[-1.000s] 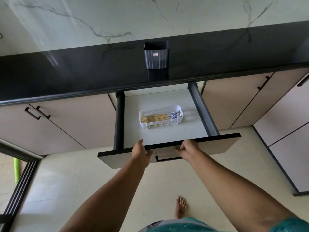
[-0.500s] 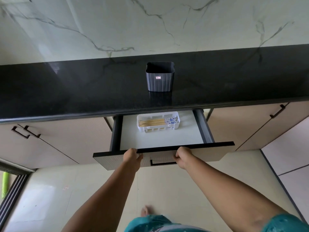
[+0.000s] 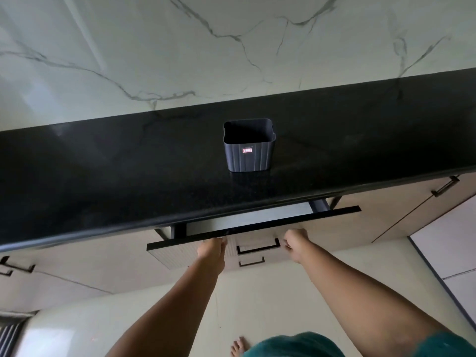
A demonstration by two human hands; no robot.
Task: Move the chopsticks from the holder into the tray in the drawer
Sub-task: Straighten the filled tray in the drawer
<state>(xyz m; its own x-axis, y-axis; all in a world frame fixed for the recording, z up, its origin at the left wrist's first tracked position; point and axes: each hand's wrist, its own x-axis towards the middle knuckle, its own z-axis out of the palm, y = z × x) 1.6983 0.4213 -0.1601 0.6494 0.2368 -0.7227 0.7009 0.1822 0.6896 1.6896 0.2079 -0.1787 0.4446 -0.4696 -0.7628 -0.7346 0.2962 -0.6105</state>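
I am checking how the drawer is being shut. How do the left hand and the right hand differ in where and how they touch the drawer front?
The left hand presses at the top edge of the drawer front, left of the handle; the right hand sits right of the handle. The left hand looks flatter against the panel; the right hand's fingers are curled. Neither hand holds the handle, and both arms are stretched forward.

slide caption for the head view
Both hands, left and right, press the nearly shut drawer front below the empty chopstick holder.
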